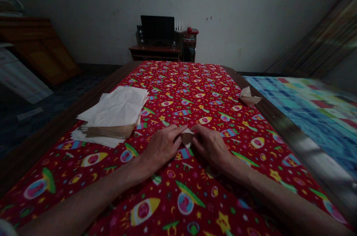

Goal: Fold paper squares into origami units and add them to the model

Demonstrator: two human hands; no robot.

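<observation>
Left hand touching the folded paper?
Touching. The head view shows the left hand with its fingertips resting on the left edge of the folded paper.

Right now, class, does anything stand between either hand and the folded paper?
Nothing visible does. The left hand and the right hand both touch the folded paper directly, one from each side.

I worked in dim light: the pale grey plaster wall [237, 13] sat murky and glareless, while the blue checked bedcover [312, 117] smeared into blur, and the dark wooden table edge [279, 124] bowed rightward.
</observation>
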